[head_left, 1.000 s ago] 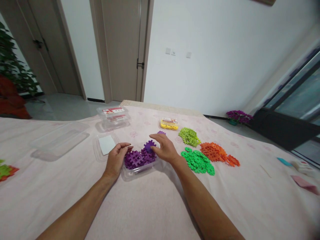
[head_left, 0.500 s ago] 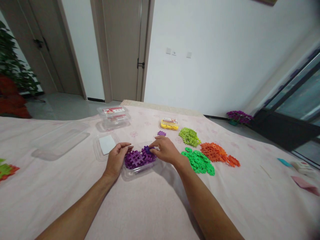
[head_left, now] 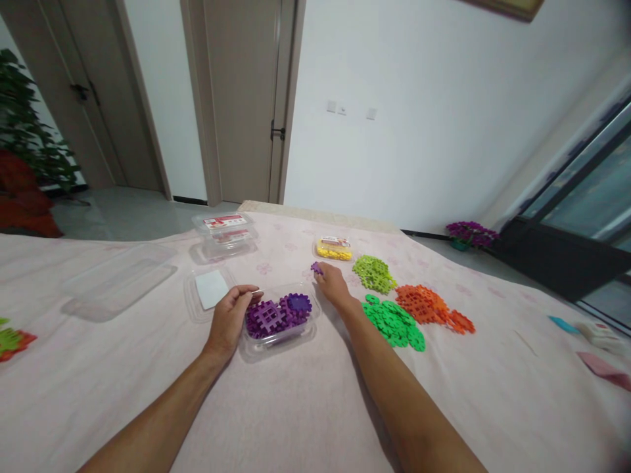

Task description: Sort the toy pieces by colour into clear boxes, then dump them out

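Note:
My left hand grips the left edge of a clear plastic box on the table. Inside it lie several purple interlocking pieces, with a darker purple-blue piece on top at the right. Beyond the box, my right hand is closed on a single purple interlocking piece, held at its fingertips. Just right of that hand are a lime-green pile and a bright green pile of flat pieces, with an orange pile farther right.
A closed box of yellow pieces stands at the back. Left are stacked clear boxes, a lid with a white card and a large clear container. A blue object and pink cloth lie far right.
My right hand has left the pieces in the box and moved back and right to the loose purple piece, which it now holds. My left hand stays at the box.

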`<move>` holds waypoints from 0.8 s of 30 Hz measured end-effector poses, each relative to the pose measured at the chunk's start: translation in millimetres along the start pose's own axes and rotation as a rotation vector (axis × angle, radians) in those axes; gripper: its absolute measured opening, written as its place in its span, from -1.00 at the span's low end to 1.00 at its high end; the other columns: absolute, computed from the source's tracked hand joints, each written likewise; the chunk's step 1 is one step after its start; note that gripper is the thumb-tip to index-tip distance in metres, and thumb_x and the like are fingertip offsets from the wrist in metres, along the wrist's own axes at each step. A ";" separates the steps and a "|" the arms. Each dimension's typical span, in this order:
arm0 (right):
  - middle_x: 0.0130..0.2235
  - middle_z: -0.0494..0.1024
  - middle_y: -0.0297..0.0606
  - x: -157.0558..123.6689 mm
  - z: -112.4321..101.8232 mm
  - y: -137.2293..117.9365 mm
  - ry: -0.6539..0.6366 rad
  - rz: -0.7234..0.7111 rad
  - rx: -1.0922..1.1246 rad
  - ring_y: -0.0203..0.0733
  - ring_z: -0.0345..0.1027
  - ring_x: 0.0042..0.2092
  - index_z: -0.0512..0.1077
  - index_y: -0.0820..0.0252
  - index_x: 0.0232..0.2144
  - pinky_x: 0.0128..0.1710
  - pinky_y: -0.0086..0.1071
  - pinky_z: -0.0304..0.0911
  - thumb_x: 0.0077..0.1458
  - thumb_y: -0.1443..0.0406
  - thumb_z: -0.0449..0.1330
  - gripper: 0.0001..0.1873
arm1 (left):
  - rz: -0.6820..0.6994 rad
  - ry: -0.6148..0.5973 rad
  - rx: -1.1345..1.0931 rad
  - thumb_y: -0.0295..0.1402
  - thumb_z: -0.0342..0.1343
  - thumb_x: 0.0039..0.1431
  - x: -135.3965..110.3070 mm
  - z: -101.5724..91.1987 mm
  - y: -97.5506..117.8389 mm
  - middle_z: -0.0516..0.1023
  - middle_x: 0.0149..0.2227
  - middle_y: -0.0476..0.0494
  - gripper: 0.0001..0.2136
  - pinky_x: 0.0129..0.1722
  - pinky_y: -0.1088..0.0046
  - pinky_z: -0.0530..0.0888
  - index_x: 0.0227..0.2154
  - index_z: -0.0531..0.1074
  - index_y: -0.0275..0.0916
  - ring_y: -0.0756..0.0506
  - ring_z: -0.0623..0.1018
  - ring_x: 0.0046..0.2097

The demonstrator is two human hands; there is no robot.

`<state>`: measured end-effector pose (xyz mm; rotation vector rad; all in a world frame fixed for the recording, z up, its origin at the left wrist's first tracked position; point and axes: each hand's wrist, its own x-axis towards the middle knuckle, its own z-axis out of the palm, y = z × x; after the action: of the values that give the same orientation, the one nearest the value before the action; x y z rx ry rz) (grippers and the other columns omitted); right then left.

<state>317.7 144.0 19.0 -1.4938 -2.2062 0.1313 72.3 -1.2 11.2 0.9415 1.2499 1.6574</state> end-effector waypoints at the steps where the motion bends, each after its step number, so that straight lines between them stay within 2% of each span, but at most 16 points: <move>1: 0.10 0.50 -0.06 3.0 4.6 2.0 -0.021 0.010 -0.053 -0.07 0.32 0.12 0.47 0.23 0.03 0.15 -0.28 0.12 0.22 0.31 0.09 -0.65 | 0.001 -0.001 -0.001 -0.17 0.20 0.05 -0.1 0.2 0.2 0.66 -0.28 -0.19 -0.70 -0.01 0.23 0.46 -0.23 0.49 -0.27 -0.17 0.61 -0.15; 5: 0.18 0.41 0.01 14.5 10.6 6.4 -0.075 0.075 -0.215 0.04 0.26 0.15 0.36 0.21 0.15 0.09 -0.22 0.13 0.25 0.18 0.09 -0.54 | 0.005 0.002 0.003 -0.18 0.20 0.04 -0.1 0.6 1.2 0.65 -0.29 -0.19 -0.70 -0.02 0.22 0.46 -0.23 0.49 -0.27 -0.17 0.61 -0.16; 8: 0.05 0.51 0.00 19.4 7.6 5.7 -0.138 0.052 -0.265 0.04 0.34 0.05 0.43 0.17 0.08 0.00 -0.23 0.17 0.24 0.14 0.11 -0.58 | 0.000 0.009 0.002 -0.17 0.20 0.03 0.2 0.9 1.3 0.66 -0.29 -0.19 -0.70 -0.04 0.24 0.47 -0.24 0.49 -0.27 -0.16 0.61 -0.17; 11: -0.04 0.54 -0.01 17.0 3.6 3.6 -0.125 0.017 -0.243 0.01 0.36 0.02 0.49 0.19 0.00 -0.02 -0.27 0.18 0.20 0.18 0.15 -0.63 | -0.002 0.013 -0.001 -0.17 0.21 0.03 0.4 0.9 0.5 0.66 -0.29 -0.20 -0.69 -0.06 0.26 0.48 -0.23 0.50 -0.27 -0.15 0.61 -0.19; 13: -0.05 0.56 -0.04 11.8 -0.1 1.1 -0.110 0.012 -0.133 -0.02 0.38 0.01 0.50 0.19 -0.01 -0.01 -0.29 0.20 0.19 0.19 0.17 -0.64 | -0.002 0.013 -0.005 -0.17 0.21 0.02 0.3 0.8 0.4 0.66 -0.29 -0.20 -0.69 -0.06 0.26 0.48 -0.23 0.50 -0.28 -0.15 0.61 -0.19; 15: -0.04 0.57 -0.09 4.6 -6.1 -4.6 -0.067 0.025 0.073 -0.06 0.41 -0.01 0.47 0.18 0.04 0.00 -0.30 0.23 0.20 0.19 0.17 -0.61 | -0.003 0.014 -0.004 -0.17 0.21 0.02 0.1 0.6 0.9 0.66 -0.29 -0.20 -0.69 -0.06 0.26 0.48 -0.23 0.50 -0.28 -0.16 0.62 -0.19; 17: -0.02 0.58 -0.13 -4.9 -15.2 -16.0 -0.008 0.020 0.312 -0.11 0.45 -0.04 0.42 0.17 0.10 -0.01 -0.29 0.28 0.20 0.16 0.18 -0.55 | -0.002 0.014 0.001 -0.16 0.21 0.02 -0.1 0.4 1.7 0.66 -0.29 -0.21 -0.69 -0.05 0.25 0.48 -0.24 0.50 -0.28 -0.17 0.62 -0.18; 19: -0.02 0.59 -0.18 -17.0 -26.5 -33.6 0.013 -0.044 0.483 -0.13 0.47 -0.05 0.43 0.14 0.10 -0.01 -0.27 0.31 0.18 0.14 0.21 -0.54 | 0.001 0.009 0.005 -0.16 0.20 0.02 -0.3 0.4 2.7 0.66 -0.28 -0.21 -0.69 -0.04 0.24 0.47 -0.24 0.50 -0.28 -0.17 0.62 -0.17; 21: -0.02 0.60 -0.23 -31.0 -37.5 -54.7 -0.007 -0.153 0.510 -0.12 0.46 -0.03 0.49 0.08 0.03 0.03 -0.22 0.30 0.14 0.15 0.26 -0.60 | 0.003 0.003 0.006 -0.14 0.19 0.04 -1.1 0.6 4.1 0.66 -0.28 -0.21 -0.68 -0.03 0.24 0.47 -0.24 0.50 -0.28 -0.17 0.62 -0.16; 24: 0.01 0.59 -0.22 -50.9 -48.0 -83.6 -0.031 -0.263 0.470 -0.09 0.43 0.03 0.50 0.03 0.03 0.09 -0.16 0.26 0.07 0.15 0.33 -0.55 | 0.007 -0.004 0.004 -0.10 0.15 0.09 -3.6 1.4 7.8 0.66 -0.28 -0.21 -0.67 -0.04 0.24 0.47 -0.23 0.49 -0.28 -0.18 0.62 -0.16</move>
<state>282.2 56.0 72.7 -0.9468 -2.1743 0.5459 73.6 -5.3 18.8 0.9519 1.2490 1.6586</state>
